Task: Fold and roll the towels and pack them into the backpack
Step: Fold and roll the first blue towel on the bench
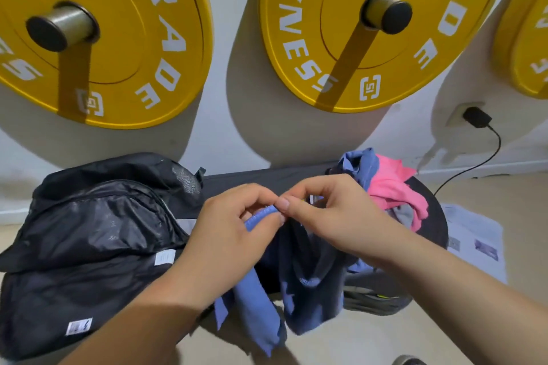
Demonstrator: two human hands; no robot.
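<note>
A blue towel (255,299) hangs down in loose folds from both my hands, over the front of a dark bench (267,181). My left hand (225,234) pinches its bunched top edge, and my right hand (335,210) pinches the same edge close beside it, fingertips nearly touching. The black backpack (89,246) lies open on the left end of the bench, its flap thrown back. A heap of other towels, pink (394,190) and blue (361,166), sits at the right end of the bench.
Yellow weight plates (370,24) hang on pegs on the white wall behind the bench. A black charger (477,117) sits in a wall socket at right, its cable trailing to the floor. Printed paper sheets (474,234) lie on the floor right of the bench.
</note>
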